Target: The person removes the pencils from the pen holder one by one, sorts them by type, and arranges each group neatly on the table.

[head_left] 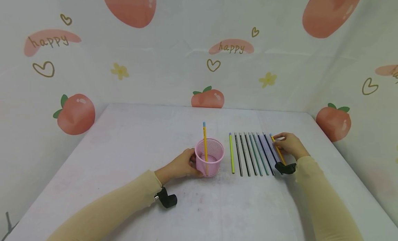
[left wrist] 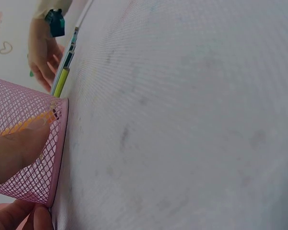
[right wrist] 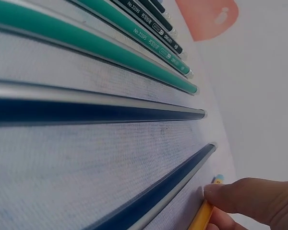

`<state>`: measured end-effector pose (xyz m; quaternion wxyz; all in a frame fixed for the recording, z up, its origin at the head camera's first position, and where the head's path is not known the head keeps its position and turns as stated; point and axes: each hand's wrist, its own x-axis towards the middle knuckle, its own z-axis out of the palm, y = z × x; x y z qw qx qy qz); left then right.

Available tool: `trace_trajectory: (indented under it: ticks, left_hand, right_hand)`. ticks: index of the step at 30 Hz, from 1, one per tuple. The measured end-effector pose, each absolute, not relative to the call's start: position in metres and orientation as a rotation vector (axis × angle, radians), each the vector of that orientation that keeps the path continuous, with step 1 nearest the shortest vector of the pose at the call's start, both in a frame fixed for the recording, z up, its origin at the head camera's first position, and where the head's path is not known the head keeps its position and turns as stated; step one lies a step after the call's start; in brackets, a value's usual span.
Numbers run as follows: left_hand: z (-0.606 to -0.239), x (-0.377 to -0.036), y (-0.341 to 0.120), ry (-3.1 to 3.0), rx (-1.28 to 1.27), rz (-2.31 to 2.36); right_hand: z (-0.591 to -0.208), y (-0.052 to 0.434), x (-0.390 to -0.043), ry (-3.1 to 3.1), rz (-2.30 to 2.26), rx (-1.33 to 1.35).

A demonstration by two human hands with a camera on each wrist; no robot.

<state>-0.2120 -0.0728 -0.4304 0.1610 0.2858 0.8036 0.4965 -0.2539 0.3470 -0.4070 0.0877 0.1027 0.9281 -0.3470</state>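
A pink mesh pencil cup [head_left: 218, 157] stands upright on the table, and my left hand [head_left: 181, 164] grips its left side, thumb low on the front in the left wrist view. One yellow pencil [head_left: 205, 139] with a blue end leans inside the cup. At the right end of a row of pencils, my right hand [head_left: 289, 144] pinches a second yellow pencil [right wrist: 203, 216] near its blue end, between thumb and fingers. Closest to that hand in the row are dark blue pencils [right wrist: 134, 113].
Between cup and right hand lie green pencils [right wrist: 110, 54], several black pencils [head_left: 244, 154] and a lime-green pencil [head_left: 231, 153], roughly parallel. A white cloth-covered table [head_left: 149, 130] carries everything. Behind it hangs a white backdrop [head_left: 168, 68] with peach prints.
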Motion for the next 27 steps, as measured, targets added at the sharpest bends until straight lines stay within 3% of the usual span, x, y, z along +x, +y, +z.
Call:
trace_trajectory:
  ticks: [27]
  left_hand:
    - [-0.428,-0.211,-0.072,2.302,0.804,1.420]
  right_hand:
    - [-0.394,0.343,-0.250,2.727,-1.225,0.326]
